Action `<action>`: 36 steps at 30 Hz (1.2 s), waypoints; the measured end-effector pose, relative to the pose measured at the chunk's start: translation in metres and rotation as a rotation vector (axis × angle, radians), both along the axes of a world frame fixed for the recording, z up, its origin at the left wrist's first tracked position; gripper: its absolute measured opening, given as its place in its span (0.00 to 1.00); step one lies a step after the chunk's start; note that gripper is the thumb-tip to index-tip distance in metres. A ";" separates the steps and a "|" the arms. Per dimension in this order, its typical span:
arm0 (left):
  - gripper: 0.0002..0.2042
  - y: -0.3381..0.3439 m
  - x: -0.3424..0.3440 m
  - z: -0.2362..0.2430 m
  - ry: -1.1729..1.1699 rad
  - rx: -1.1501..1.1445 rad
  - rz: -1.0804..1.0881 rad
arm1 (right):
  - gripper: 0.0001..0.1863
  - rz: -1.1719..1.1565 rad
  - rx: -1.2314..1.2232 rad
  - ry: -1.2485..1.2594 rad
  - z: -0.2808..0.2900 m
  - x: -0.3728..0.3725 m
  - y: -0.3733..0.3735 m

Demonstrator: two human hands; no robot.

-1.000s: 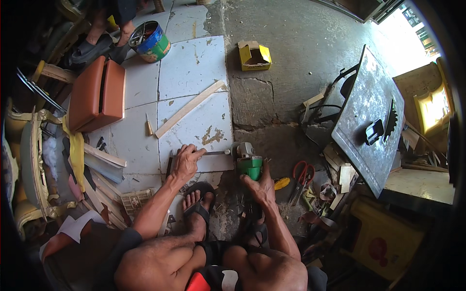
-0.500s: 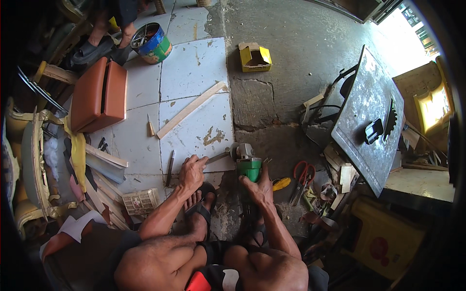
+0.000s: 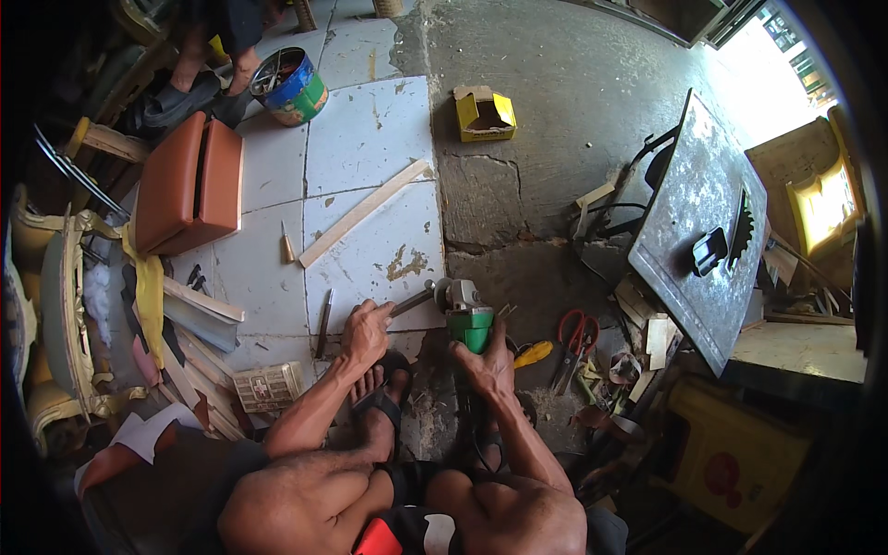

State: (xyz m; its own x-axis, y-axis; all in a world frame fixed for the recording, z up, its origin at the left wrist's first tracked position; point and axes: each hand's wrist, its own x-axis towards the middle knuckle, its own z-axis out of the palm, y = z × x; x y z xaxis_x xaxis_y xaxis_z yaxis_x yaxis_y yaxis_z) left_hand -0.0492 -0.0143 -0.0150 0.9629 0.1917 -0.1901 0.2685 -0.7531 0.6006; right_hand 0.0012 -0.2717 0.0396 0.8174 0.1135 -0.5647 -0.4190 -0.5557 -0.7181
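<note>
My left hand (image 3: pixel 367 333) is closed around a flat metal blade (image 3: pixel 413 302); its near end is hidden in my fist. My right hand (image 3: pixel 488 363) grips the green body of an angle grinder (image 3: pixel 470 331) from the near right side. The blade's far end meets the grinder's disc at the grey head, though whether they touch I cannot tell. Both hands are low over the floor, just beyond my sandalled feet. A thin pointed tool (image 3: pixel 325 324) lies left of my left hand, and a yellow-handled tool (image 3: pixel 534 353) lies right of my right hand.
A wooden strip (image 3: pixel 363 215) and an awl (image 3: pixel 288 246) lie on the tiles. Red-handled scissors (image 3: pixel 577 338) rest near wood scraps. At right stands a metal saw table (image 3: pixel 703 213) with a toothed blade. Farther off are a yellow box (image 3: pixel 486 120), a paint bucket (image 3: pixel 301 97) and another person's feet (image 3: pixel 185 92).
The blade has turned in my left hand and now shows a narrower face, its far end a little higher. The grinder in my right hand has shifted slightly left and nearer.
</note>
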 end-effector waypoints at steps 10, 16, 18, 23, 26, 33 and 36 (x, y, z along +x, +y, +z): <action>0.17 -0.003 -0.001 0.002 0.047 -0.025 0.036 | 0.54 0.004 0.028 0.008 0.002 -0.001 0.001; 0.18 -0.001 0.004 0.003 -0.021 0.044 -0.006 | 0.55 -0.016 0.041 0.007 -0.007 0.005 -0.004; 0.18 0.001 0.000 0.004 -0.028 0.041 -0.004 | 0.56 -0.028 0.083 0.025 -0.009 0.004 -0.003; 0.19 0.001 0.003 0.003 -0.060 0.049 -0.019 | 0.57 -0.027 0.102 0.015 -0.013 0.003 -0.007; 0.19 0.002 0.002 0.007 -0.050 0.036 -0.023 | 0.57 -0.018 0.101 0.029 -0.011 0.009 -0.005; 0.20 0.000 -0.003 0.003 -0.079 0.023 -0.023 | 0.57 0.018 0.101 0.044 -0.008 0.017 -0.011; 0.19 0.001 -0.004 -0.002 -0.131 0.034 -0.001 | 0.56 0.025 0.090 0.024 -0.008 0.018 -0.012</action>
State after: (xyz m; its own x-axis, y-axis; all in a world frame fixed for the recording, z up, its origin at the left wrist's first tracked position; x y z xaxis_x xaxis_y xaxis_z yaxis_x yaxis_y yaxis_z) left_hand -0.0532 -0.0138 -0.0172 0.9793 0.1947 -0.0563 0.1886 -0.7742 0.6042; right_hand 0.0187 -0.2840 0.0311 0.8003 0.1848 -0.5705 -0.4231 -0.5001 -0.7555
